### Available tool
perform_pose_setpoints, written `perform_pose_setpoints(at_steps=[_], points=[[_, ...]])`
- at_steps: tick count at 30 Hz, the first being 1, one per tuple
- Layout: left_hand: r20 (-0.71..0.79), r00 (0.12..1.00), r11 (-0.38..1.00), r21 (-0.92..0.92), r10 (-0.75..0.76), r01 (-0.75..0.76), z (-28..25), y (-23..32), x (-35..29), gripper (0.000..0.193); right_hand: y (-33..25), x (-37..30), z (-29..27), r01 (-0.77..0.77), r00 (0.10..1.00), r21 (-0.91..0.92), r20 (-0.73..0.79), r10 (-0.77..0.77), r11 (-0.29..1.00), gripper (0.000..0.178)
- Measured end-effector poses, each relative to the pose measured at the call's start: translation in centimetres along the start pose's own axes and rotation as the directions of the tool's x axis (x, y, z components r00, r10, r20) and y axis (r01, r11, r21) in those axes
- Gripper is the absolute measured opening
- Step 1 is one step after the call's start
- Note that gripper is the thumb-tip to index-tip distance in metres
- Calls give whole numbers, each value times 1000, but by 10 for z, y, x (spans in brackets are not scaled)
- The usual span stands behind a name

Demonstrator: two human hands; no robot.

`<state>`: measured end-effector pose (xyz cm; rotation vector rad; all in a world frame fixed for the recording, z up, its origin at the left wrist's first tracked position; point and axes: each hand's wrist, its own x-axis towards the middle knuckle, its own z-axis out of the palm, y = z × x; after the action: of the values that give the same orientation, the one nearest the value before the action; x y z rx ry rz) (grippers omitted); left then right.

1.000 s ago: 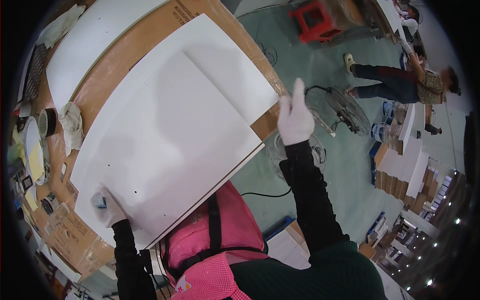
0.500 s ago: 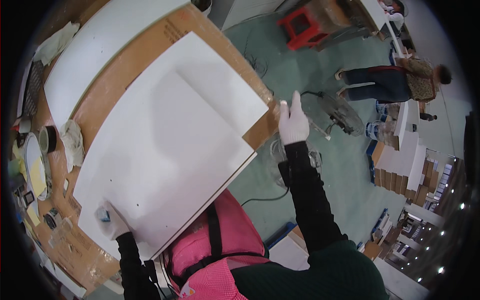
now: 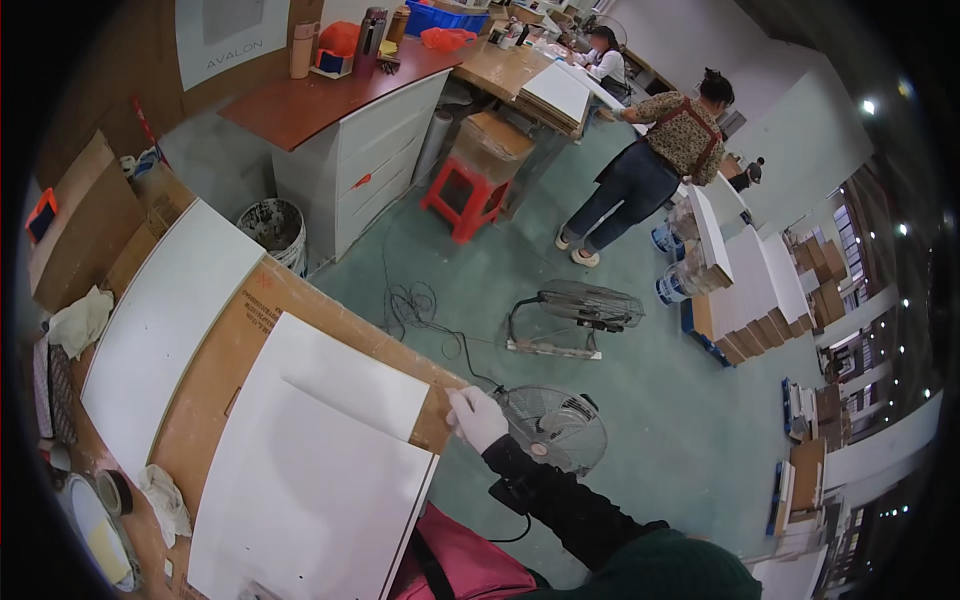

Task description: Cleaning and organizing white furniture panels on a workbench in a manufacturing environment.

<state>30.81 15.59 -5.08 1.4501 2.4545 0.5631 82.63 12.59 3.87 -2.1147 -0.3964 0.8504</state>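
Note:
My right hand (image 3: 478,418), in a white glove, is beside the table's right corner, just right of the white panels. Its fingers are curled together; whether they hold anything is hidden. A curved white panel (image 3: 310,500) lies in front of me, with small dark holes near its lower part. Under it, a second white panel (image 3: 375,385) sticks out at the upper right. Both rest on the brown cardboard table cover (image 3: 330,300). Of my left hand (image 3: 262,589), only a faint blurred bit seems to show at the lower edge; its fingers cannot be made out.
Another white panel (image 3: 175,335) lies at the table's far left, near a crumpled cloth (image 3: 165,503) and tape roll (image 3: 114,491). Floor fans (image 3: 550,428) and loose cables stand to the right. Beyond are a red stool (image 3: 465,200), a person (image 3: 650,150) and stacked panels (image 3: 750,290).
My view has swung up toward the room, so the panels sit lower. My right hand has drawn in toward the table corner, fingers now curled. My left hand has nearly left the picture.

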Motion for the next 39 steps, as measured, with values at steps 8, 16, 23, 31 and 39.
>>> perform_pose_setpoints(at_steps=[8, 16, 23, 31, 39], points=[[25, 1000, 867, -497, -17, 27, 18, -49, 14, 11, 28, -40, 56, 516, 854, -463, 347, -389, 721, 33], [-20, 996, 925, -373, -87, 73, -16, -34, 14, 25, 27, -62, 50, 483, 862, -432, 390, -325, 762, 23], [-72, 996, 946, -322, -60, 34, -22, -42, 12, 23, -2, -44, 68, 740, 664, -474, 396, -635, 478, 16], [-110, 993, 960, -280, -49, 16, -22, -36, 11, 25, -31, 70, 18, 440, 723, -798, 43, -689, 412, 21], [-117, 993, 977, -213, -28, 3, -15, -34, 12, 25, 25, 40, 80, 850, 423, -429, 210, -882, 305, 21]])
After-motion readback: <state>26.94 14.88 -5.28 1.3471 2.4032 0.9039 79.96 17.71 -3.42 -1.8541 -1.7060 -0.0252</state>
